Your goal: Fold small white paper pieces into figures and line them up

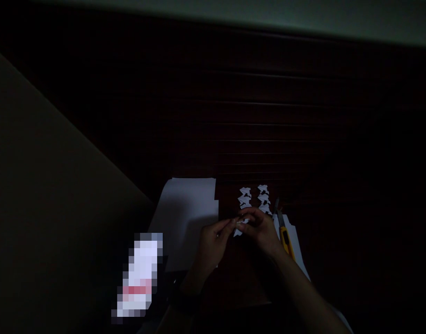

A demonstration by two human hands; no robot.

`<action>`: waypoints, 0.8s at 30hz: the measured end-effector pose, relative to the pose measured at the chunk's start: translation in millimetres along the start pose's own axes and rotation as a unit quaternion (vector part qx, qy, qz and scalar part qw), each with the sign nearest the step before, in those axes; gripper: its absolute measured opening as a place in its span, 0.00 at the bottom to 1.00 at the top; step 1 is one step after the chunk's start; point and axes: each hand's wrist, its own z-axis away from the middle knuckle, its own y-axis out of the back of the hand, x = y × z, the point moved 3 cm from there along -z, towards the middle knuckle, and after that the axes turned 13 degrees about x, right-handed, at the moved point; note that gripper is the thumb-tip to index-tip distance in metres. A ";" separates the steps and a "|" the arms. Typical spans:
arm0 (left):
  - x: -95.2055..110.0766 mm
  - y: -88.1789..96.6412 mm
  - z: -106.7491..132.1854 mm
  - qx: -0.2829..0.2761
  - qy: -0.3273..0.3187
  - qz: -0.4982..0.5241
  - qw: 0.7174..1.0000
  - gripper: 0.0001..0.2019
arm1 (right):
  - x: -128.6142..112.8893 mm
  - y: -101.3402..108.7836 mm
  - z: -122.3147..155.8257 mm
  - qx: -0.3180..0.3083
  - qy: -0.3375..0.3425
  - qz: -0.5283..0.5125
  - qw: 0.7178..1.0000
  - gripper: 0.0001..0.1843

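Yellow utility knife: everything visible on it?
The utility knife has a yellow handle with a dark inset and a grey, metal-looking front section; the dim tip leaves blade extension unclear. It lies slanted on white paper, front end pointing forward, just right of the right hand. Neither hand holds it.

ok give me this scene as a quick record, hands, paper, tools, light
left hand: fingertips together, pinching a small white paper piece with the other hand
right hand: fingertips meeting the left's at that piece
folded paper pieces: two columns just beyond the hands, nearer ends partly hidden
large white sheets: left of the pieces
tool: yellow-handled cutter, over white paper at the right
lower left: bright pixelated object, unidentifiable
light: dim
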 end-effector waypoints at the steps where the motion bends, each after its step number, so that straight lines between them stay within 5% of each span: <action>1: -0.3 -0.1 0.2 0.008 -0.009 -0.011 1.000 0.12 | -0.2 0.0 -0.6 -0.007 0.000 0.002 1.000 0.18; 9: -1.8 -2.4 2.5 0.017 -0.030 -0.074 0.997 0.14 | 3.7 -0.1 -2.0 -0.024 -0.006 0.023 0.999 0.23; 24: -0.7 -1.7 2.6 -0.011 -0.014 -0.013 1.000 0.13 | 7.2 -2.8 0.1 -0.014 -0.059 -0.047 0.997 0.19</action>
